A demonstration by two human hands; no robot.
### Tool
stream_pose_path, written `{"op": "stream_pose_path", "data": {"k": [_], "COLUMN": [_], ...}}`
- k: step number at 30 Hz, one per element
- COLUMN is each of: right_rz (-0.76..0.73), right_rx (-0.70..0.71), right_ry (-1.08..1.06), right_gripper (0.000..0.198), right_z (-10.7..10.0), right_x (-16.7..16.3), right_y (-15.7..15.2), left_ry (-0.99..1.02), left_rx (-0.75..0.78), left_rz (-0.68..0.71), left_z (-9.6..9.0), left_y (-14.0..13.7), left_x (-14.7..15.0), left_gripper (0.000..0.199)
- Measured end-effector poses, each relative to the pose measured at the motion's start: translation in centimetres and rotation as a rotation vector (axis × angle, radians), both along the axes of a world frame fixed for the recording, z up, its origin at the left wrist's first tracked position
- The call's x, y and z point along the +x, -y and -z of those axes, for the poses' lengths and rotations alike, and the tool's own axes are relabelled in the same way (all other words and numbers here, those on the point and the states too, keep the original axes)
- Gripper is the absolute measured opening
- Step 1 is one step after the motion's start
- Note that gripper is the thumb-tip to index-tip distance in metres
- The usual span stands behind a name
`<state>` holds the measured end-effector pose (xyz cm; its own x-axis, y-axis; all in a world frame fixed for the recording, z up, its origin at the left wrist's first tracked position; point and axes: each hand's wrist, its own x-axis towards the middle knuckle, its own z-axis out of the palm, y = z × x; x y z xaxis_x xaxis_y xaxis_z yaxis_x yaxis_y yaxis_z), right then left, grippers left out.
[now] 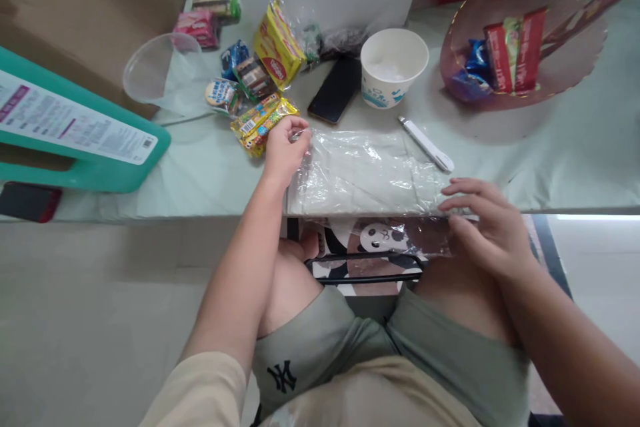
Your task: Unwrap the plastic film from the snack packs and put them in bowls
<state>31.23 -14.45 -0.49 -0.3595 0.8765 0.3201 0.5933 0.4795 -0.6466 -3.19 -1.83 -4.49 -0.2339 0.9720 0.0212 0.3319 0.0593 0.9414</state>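
Note:
A clear plastic bag (365, 170) lies flat on the table in front of me, its lower part hanging past the front edge. My left hand (289, 147) pinches the bag's upper left corner between thumb and fingers, beside some yellow snack packets (263, 121). At the bag's right end is my right hand (483, 220), fingers spread, with the fingertips close to the plastic; whether they touch it I cannot tell. Just above the bag, a white box cutter (426, 145) rests at a slant. A white paper cup (393, 70) and a black phone (335, 90) stand and lie behind it.
Several wrapped snacks (279, 43) and a clear plastic tub (165, 73) are at back left. A green container (100, 127), a cardboard box (75, 7) and another phone (30, 201) are on the left. At right sits a pink bowl (570, 73) with packets.

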Motion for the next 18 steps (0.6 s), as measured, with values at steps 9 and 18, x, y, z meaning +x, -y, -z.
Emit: {"op": "stream_pose_path", "data": {"k": [9,18], "right_rz": [0.039,0.161], "right_rx": [-0.09,-0.001], "right_ry": [0.172,0.293], "right_gripper": [0.025,0.026], "right_z": [2.5,4.4], "right_x": [-7.2,-8.3], "right_y": [-8.7,-8.7], "left_ry": [-0.064,-0.543], "left_rx": [0.02,0.525], "left_rz": [0.027,-0.006], "left_z": [0.5,-2.1], "left_y": [-0.5,6.1], "left_x": [0.1,1.9], "left_gripper": [0.015,0.021]}}
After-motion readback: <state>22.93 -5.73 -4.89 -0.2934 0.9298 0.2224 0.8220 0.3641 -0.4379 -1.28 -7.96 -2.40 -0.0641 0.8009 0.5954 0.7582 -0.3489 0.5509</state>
